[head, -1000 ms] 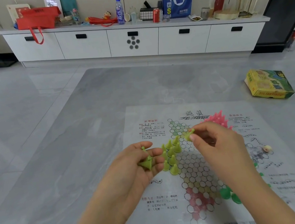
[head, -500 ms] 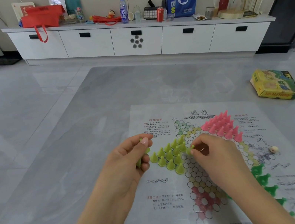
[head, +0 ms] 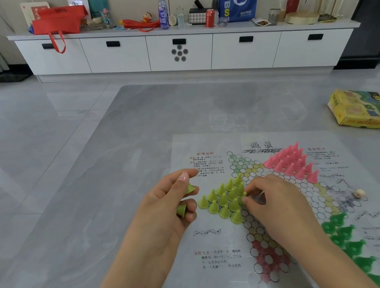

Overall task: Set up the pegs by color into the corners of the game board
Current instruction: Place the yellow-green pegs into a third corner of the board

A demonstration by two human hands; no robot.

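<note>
The paper game board [head: 224, 233] lies flat on the grey table with a star of hexagon cells. Yellow-green pegs [head: 222, 201] fill its left corner in a triangle. Pink pegs [head: 290, 161] stand in the upper right corner, and dark green pegs [head: 345, 236] sit at the lower right, partly blurred. My left hand [head: 169, 207] is closed around two or three spare yellow-green pegs just left of the triangle. My right hand [head: 271, 203] pinches one yellow-green peg at the triangle's right edge, touching the board.
A yellow game box [head: 359, 110] lies on the table at the far right. A small beige die-like piece [head: 360, 193] rests on the board's right side. A white sideboard [head: 180, 45] with bottles and bags stands beyond the table.
My right hand came down from above the board and lowered its yellow-green peg onto the right edge of the yellow-green triangle. My left hand stayed closed on its spare pegs.
</note>
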